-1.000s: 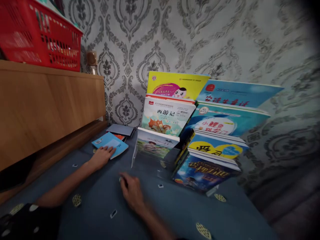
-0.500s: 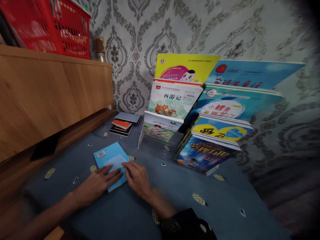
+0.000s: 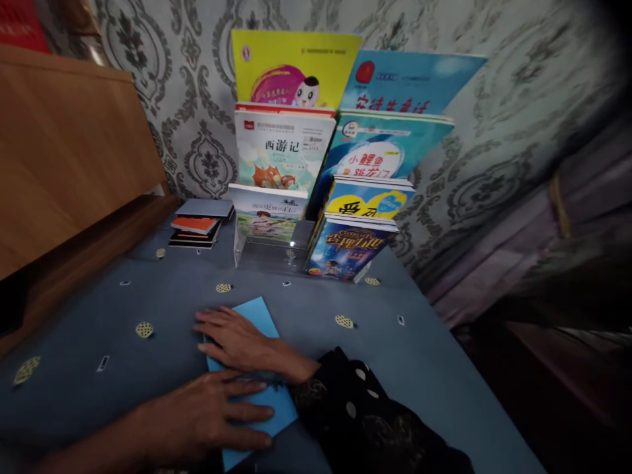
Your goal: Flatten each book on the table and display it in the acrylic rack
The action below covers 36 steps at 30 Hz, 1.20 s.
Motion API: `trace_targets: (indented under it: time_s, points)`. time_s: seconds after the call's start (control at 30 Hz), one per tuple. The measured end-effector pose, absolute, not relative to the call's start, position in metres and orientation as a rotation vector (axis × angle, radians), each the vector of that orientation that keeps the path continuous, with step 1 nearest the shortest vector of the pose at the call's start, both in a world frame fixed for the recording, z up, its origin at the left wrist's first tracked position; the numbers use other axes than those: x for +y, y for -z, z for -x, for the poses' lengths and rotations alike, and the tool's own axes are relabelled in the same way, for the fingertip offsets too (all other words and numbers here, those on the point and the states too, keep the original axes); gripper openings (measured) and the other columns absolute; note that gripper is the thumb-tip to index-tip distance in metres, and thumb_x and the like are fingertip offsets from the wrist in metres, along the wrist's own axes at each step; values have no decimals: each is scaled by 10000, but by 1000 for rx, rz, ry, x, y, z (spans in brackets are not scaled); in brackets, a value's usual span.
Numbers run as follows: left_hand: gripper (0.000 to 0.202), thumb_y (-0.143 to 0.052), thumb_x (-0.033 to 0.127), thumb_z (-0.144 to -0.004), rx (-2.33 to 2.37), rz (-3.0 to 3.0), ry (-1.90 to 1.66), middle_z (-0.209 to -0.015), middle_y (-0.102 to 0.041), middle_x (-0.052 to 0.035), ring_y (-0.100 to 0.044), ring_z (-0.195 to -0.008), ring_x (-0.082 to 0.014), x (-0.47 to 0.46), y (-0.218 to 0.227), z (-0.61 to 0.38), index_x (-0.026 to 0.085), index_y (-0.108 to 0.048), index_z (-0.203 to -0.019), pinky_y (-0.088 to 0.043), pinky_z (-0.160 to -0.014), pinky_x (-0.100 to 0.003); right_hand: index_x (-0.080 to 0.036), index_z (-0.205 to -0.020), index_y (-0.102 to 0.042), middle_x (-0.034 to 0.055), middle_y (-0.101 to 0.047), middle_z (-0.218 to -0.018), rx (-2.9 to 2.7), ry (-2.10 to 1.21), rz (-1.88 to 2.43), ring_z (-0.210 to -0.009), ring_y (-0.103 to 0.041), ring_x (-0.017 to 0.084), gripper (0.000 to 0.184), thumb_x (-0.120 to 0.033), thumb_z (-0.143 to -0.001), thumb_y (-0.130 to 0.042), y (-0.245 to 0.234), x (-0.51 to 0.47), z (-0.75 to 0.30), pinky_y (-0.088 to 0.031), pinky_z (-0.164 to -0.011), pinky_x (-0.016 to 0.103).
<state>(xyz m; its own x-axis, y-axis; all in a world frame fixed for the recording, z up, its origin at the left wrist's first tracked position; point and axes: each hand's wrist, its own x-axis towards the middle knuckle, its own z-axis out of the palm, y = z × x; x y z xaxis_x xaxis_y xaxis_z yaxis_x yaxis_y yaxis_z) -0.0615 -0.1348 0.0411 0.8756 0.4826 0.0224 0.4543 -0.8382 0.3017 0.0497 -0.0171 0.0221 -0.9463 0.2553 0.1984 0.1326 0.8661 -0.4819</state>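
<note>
A light blue book (image 3: 284,411) lies flat on the cloth-covered surface, partly hidden beneath both hands. My left hand (image 3: 217,411) rests over its near part, the fingers spread and pointing right. Higher on the same book, my right hand (image 3: 234,339) stretches across with its fingers extended to the left, past the book's edge. Both hands are open, palms down, and neither grips anything. Some dark print shows on the cover between the hands.
A clear acrylic stand (image 3: 271,257) holds several upright books, among them a yellow book (image 3: 296,49) and a dark blue book (image 3: 345,250). A small stack of books (image 3: 195,224) lies to its left. A wooden cabinet (image 3: 74,131) borders the left side; a curtain (image 3: 508,230) hangs right.
The view has shifted, bringing the blue book lower in the picture. My right hand has gone from bent fingers at the book's right edge to lying flat across it. The barcode no longer shows.
</note>
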Motion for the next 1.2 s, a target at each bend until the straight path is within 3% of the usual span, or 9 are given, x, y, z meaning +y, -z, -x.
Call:
trace_targets:
  time_s: [0.17, 0.4, 0.63, 0.9, 1.07, 1.2]
  points:
    - [677, -659, 92, -833, 705, -2762, -120, -1504, -478, -19, -389, -1422, -257, -131, -43, 65, 332, -444, -1428, -256, -1195, -497, -154, -1418, -478, 107, -506, -1482, -2770, -513, 508, -1405, -412, 207, 444, -337, -1013, -476, -8, 8, -70, -267, -1194, 433]
    - [720, -581, 103, -907, 912, -2914, -118, -1575, -358, -25, -280, -1475, -254, -129, -26, 90, 360, -302, -1518, -152, -1213, -534, -133, -1444, -450, 132, -483, -1495, -2699, -484, 858, -1391, -416, 244, 464, -289, -1007, -445, -6, 16, -115, -367, -1122, 445]
    - [672, -441, 132, -988, 1239, -2940, -29, -1633, -212, -23, -202, -1499, -260, -95, -21, 95, 368, -174, -1557, -169, -1206, -502, -144, -1395, -503, 162, -481, -1476, -2486, -368, 1090, -1314, -477, 282, 438, -252, -977, -429, 8, 21, -159, -394, -1089, 490]
    - [771, -389, 38, -916, 1367, -2942, 102, -1636, -193, -79, -189, -1499, -283, -79, -13, 67, 306, -88, -1575, -211, -1183, -520, -132, -1376, -517, 197, -453, -1483, -2433, -333, 1146, -1334, -458, 302, 431, -268, -976, -431, 17, 23, -181, -403, -1086, 504]
    - [660, -306, 35, -912, 1519, -2812, 52, -1601, -295, -104, -268, -1478, -232, -59, -4, 82, 191, -230, -1548, -284, -1179, -454, -142, -1390, -516, 177, -470, -1480, -2429, -331, 1105, -1347, -455, 292, 441, -298, -988, -422, 20, 17, -183, -400, -1102, 499]
    - [475, -316, 208, -998, 1801, -2624, -129, -1527, -428, -144, -416, -1402, -259, -34, -2, 80, 128, -419, -1455, -376, -1135, -433, -146, -1392, -515, 176, -463, -1488, -2412, -358, 1104, -1360, -444, 298, 444, -296, -988, -408, 20, 14, -183, -401, -1107, 522]
